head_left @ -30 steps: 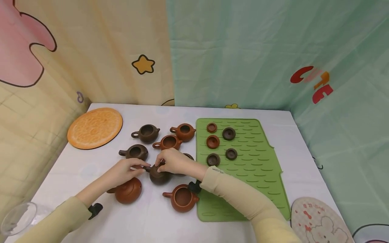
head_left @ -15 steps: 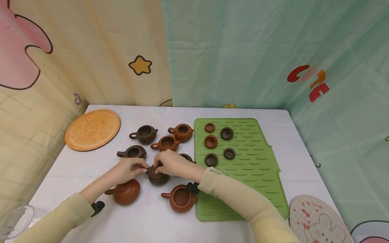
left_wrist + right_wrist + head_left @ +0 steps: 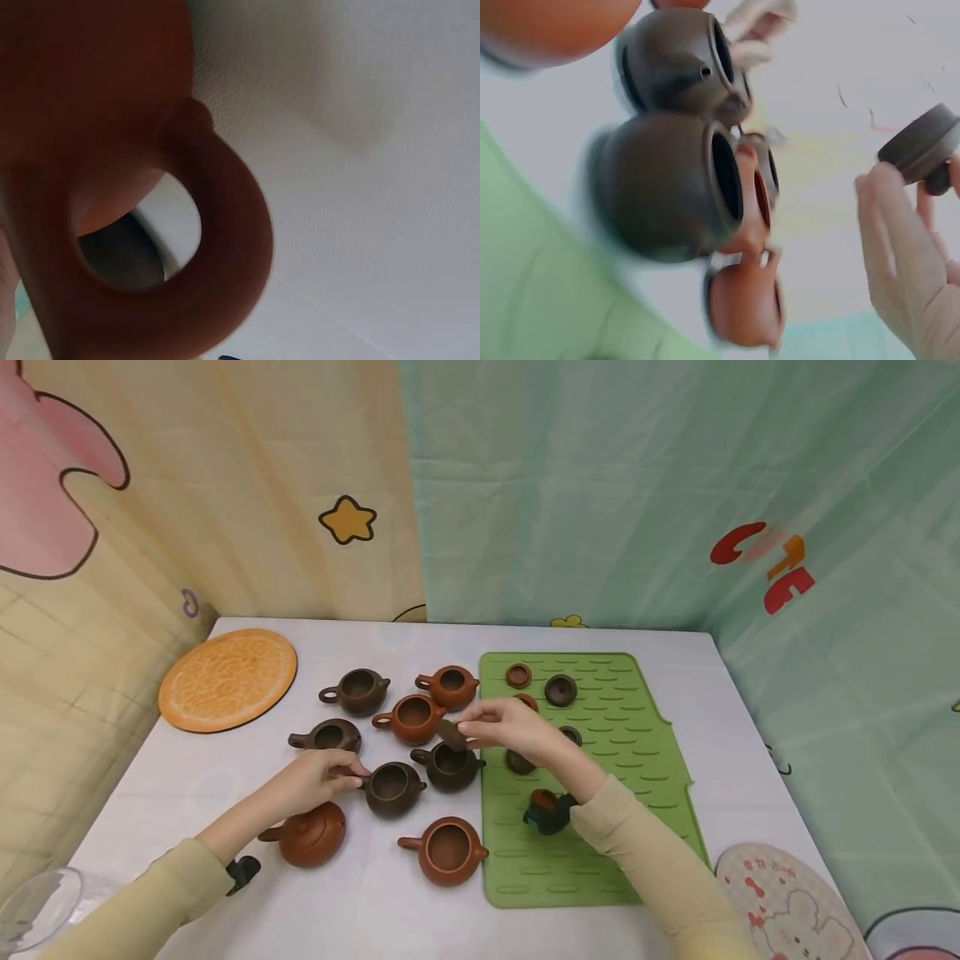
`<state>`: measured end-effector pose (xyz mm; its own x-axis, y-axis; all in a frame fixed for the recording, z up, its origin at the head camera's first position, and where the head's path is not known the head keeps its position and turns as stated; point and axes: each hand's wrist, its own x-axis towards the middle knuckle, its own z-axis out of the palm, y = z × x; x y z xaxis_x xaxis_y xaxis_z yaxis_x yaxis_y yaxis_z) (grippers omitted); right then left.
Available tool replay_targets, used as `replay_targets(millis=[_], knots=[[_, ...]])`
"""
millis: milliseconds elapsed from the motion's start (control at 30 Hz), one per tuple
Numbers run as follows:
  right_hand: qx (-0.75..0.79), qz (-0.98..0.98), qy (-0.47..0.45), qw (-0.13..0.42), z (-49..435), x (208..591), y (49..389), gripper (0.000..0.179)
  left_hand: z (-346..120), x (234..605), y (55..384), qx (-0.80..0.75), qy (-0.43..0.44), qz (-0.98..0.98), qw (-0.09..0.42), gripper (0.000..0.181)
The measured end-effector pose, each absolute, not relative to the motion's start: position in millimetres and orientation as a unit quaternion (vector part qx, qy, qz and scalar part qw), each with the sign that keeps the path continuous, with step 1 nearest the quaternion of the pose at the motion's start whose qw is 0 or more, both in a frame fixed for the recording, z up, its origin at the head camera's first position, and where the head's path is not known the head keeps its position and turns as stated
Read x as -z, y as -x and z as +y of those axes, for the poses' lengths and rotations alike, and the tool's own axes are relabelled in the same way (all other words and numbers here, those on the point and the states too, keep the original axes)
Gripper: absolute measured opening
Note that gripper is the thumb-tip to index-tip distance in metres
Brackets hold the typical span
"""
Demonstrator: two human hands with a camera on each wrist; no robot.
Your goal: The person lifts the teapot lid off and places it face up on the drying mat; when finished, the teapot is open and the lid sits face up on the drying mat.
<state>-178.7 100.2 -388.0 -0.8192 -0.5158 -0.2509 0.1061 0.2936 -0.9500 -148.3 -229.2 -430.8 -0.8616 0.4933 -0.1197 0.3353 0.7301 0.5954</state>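
Note:
My left hand (image 3: 326, 774) pinches the handle of a dark brown teapot (image 3: 392, 806) that sits lidless on the white table. My right hand (image 3: 521, 727) holds a dark brown teapot lid (image 3: 452, 735) by its knob, tilted and raised; the right wrist view shows the lid (image 3: 922, 142) between fingers and thumb. In the head view the lid overlaps the back rim of another dark open teapot (image 3: 453, 777). Under my left wrist sits a reddish-brown teapot (image 3: 315, 837) with its lid on; its looped handle (image 3: 240, 247) fills much of the left wrist view.
More lidless teapots stand around: reddish ones (image 3: 448, 856) (image 3: 412, 722) and dark ones (image 3: 360, 693). A green mat (image 3: 622, 760) at right carries several upturned lids (image 3: 560, 691). An orange round mat (image 3: 228, 681) lies back left, a clear container (image 3: 45, 910) front left, and a rabbit-print mat (image 3: 787, 902) front right.
My right hand has lifted the lid off the dark teapot and carried it right and back. The left hand has stayed at that teapot's handle.

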Motion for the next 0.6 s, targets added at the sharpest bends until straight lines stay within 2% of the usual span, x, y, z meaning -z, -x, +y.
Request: replay_targets(millis=[167, 300, 400, 600], knots=[[0.691, 0.659, 0.07, 0.289, 158, 402, 167, 0.024, -230, 430, 149, -0.286, -0.229, 0.921, 0.135, 0.01], [0.734, 0.616, 0.048, 0.282, 196, 415, 152, 0.02, -230, 429, 150, -0.283, -0.228, 0.922, 0.135, 0.01], [0.755, 0.595, 0.037, 0.272, 220, 424, 139, 0.023, -230, 429, 151, -0.284, -0.229, 0.921, 0.137, 0.01], [0.709, 0.656, -0.013, 0.257, 250, 435, 115, 0.06, -230, 430, 150, -0.285, -0.227, 0.921, 0.139, 0.01]])
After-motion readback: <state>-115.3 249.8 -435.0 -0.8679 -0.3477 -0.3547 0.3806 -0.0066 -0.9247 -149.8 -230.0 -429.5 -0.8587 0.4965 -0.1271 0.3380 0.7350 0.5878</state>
